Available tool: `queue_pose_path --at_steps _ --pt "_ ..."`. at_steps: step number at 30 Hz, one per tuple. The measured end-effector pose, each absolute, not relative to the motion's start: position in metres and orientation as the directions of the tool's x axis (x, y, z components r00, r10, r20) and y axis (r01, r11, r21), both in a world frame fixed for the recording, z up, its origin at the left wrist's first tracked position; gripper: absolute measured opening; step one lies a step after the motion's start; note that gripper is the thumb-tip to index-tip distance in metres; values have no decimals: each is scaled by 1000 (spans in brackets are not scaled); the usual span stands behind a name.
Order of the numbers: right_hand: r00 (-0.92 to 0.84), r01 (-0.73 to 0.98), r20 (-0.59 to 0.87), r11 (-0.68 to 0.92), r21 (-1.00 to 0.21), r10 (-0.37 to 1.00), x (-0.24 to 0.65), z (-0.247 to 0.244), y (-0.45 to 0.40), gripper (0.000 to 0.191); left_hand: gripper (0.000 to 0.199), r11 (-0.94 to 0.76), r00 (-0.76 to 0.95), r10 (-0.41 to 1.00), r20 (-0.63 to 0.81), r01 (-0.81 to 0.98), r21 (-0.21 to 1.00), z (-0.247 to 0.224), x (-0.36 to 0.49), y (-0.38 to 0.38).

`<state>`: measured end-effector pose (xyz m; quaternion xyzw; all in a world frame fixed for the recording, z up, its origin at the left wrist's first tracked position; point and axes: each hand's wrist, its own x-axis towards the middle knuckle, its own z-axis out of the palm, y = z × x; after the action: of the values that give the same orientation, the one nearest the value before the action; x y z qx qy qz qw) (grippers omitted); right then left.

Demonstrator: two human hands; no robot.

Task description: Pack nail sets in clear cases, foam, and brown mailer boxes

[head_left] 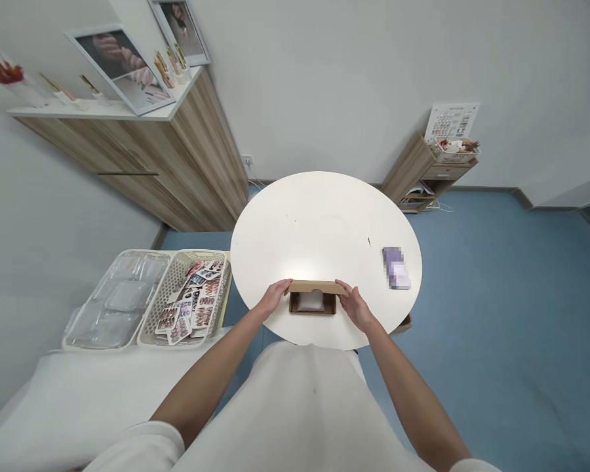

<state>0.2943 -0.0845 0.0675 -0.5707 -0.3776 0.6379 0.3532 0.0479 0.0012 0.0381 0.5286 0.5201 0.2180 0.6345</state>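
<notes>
A small brown cardboard box (313, 312) rests near the front edge of the round white table (319, 223). Its lid (314, 286) is raised, and a pale whitish item (311, 301) lies inside. My left hand (276, 295) grips the lid's left end, fingers at its edge. At the lid's right end my right hand (356, 307) holds on in the same way, thumb and fingers around the corner.
A blurred purple object (396, 267) lies at the table's right. Left of the table stand a basket of patterned cards (152, 328) and a tray of clear plastic packs (71, 341). A wooden cabinet (196, 144) and small shelf (413, 167) stand behind.
</notes>
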Motion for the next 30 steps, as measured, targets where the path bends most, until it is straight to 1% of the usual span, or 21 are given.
queue_pose_path --at_steps 3,7,9,11,13,16,19,21,23,26,30 --pt "-96 -68 -451 -458 -886 887 291 65 -89 78 47 371 361 815 -453 274 887 38 47 -2" --pt "-86 -47 -461 -466 -884 883 291 58 -93 70 47 380 360 807 -468 290 878 36 48 -6" --pt "-111 -48 -446 -453 -890 888 292 54 -95 66 49 363 380 803 -459 298 883 36 50 -10" --pt "-104 -13 -427 -431 -902 898 290 52 -98 63 51 317 404 801 -442 340 885 37 51 -15" --pt "-37 71 -418 -415 -907 908 288 52 -102 60 54 224 406 821 -402 420 880 40 50 -22" --pt "72 257 -384 -389 -885 921 284 57 -109 56 58 -9 425 861 -280 563 826 49 47 -33" --pt "78 480 -315 -313 -820 946 277 63 -116 52 61 -260 498 853 -155 664 701 57 45 -46" --pt "69 618 -284 -265 -740 956 270 63 -120 49 62 -376 546 831 -105 691 617 59 47 -56" --pt "73 716 -291 -253 -651 954 263 59 -124 46 62 -430 567 818 -98 715 552 56 49 -65" --pt "90 781 -340 -278 -560 936 253 49 -127 43 65 -425 555 817 -154 761 490 48 53 -73" --pt "128 796 -369 -318 -515 920 245 39 -126 39 65 -379 533 817 -220 784 492 39 55 -74"
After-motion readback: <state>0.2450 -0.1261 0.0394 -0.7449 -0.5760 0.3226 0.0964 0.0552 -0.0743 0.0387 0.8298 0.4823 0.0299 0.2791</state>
